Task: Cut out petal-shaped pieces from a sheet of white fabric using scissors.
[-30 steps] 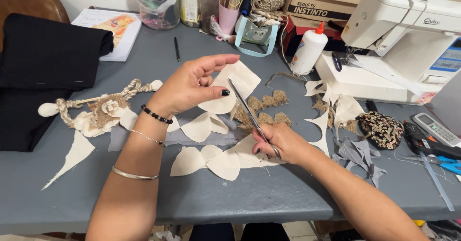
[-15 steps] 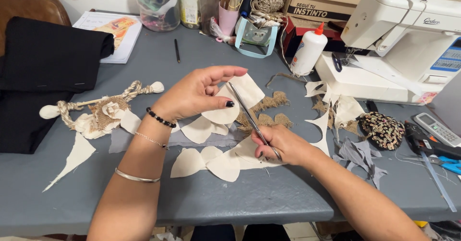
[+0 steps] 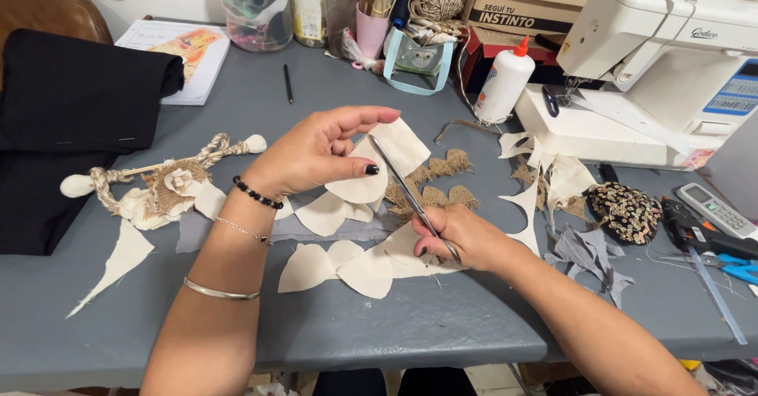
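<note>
My left hand [image 3: 316,153] holds up a piece of cream fabric [image 3: 388,159] over the grey table [image 3: 410,325], pinched between thumb and fingers. My right hand [image 3: 462,238] grips a pair of slim metal scissors [image 3: 407,191], whose blades reach up into the fabric's edge. Under both hands lie several cut cream fabric petals [image 3: 339,266] and a grey fabric scrap [image 3: 316,228]. Burlap pieces [image 3: 442,181] lie just behind the scissors.
A rope-and-burlap doll [image 3: 158,187] lies at the left beside black cloth [image 3: 71,120]. A white sewing machine [image 3: 655,56], a glue bottle [image 3: 505,80], jars and boxes line the back. At the right lie fabric offcuts [image 3: 553,183], a sequined patch [image 3: 625,210], a glue gun [image 3: 699,234].
My left hand has drawn the cream fabric slightly toward the scissors and closed its fingers more around it. My right hand stays in place with the scissors.
</note>
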